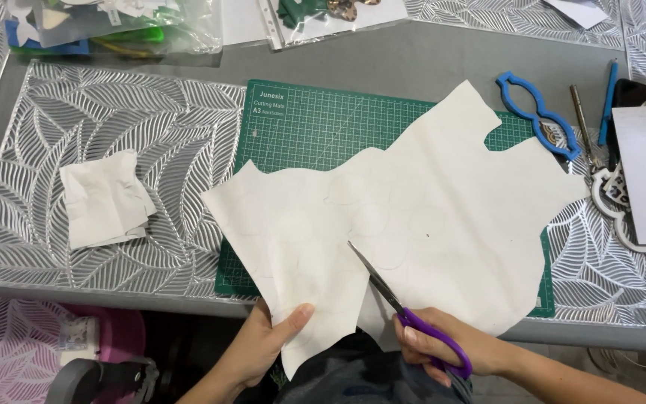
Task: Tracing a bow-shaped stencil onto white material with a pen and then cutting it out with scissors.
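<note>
Cream sheet (pixel 405 224) lies over the green cutting mat (pixel 300 127); your left hand (pixel 267 346) pinches its near edge; your right hand (pixel 443 348) grips purple-handled scissors (pixel 405 314), blades mid-cut; next, follow the traced outline steadily.

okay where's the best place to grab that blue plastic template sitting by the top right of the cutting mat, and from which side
Probably the narrow waist of the blue template, between its two open loops. It lies flat and diagonal, partly on the green cutting mat, so come from above and pinch across that thin bar. Its lower end sits close to the pens, so the upper left loop is the freer alternative.
</note>
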